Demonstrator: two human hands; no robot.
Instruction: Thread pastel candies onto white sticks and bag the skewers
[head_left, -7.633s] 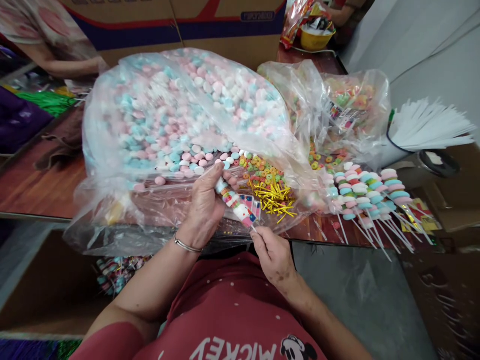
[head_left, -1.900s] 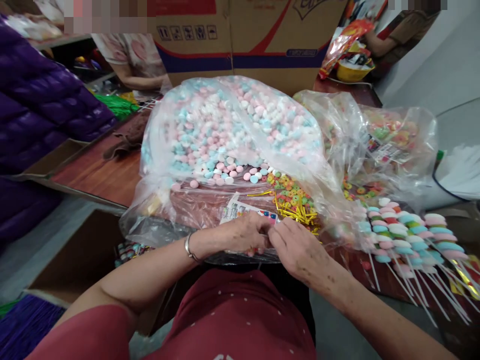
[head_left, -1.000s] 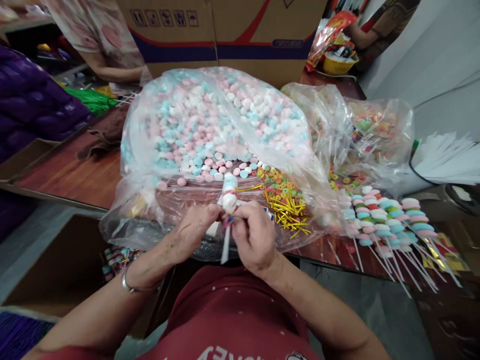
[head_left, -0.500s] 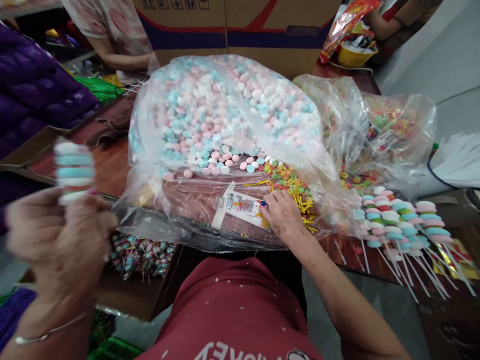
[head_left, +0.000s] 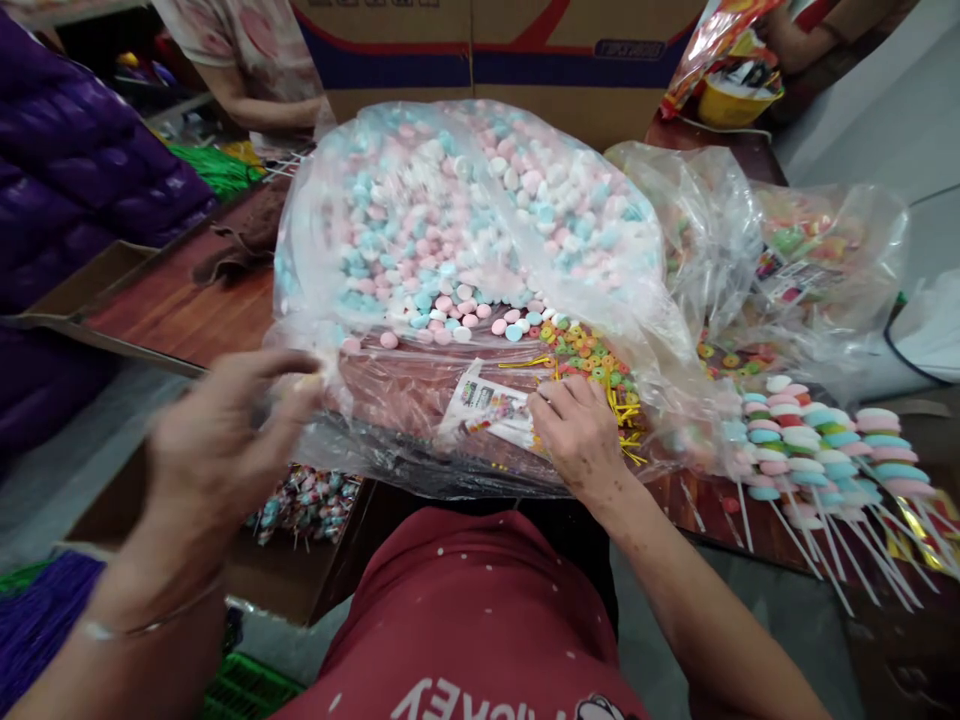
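Wrappers (head_left: pixel 499 412), flat and printed, lie in a small overlapping pile on the clear plastic (head_left: pixel 390 400) at the near edge of the table (head_left: pixel 172 320), just left of the gold ties (head_left: pixel 626 412) and the ring sweets (head_left: pixel 589 350). The right hand (head_left: pixel 581 430) is at their right end, fingers bent down onto them; whether the fingertips pinch one I cannot tell, as the knuckles hide them. Half a second ago the left hand (head_left: pixel 217 440) held a banded candy stick out to the side; now it shows none, its thumb and fingers apart and, as far as the blur allows, grasping nothing. Its fingertips appear over the left corner of the plastic, near the cardboard box (head_left: pixel 281 590) below, where wrapped candies (head_left: pixel 311 505) lie heaped (whether the one just held is among them cannot be told). The change suggests that stick is done with, leaving the left hand free while the right attends to the wrappers. Unwrapped sticks (head_left: pixel 802 440) lie together on the right, well apart from both hands.
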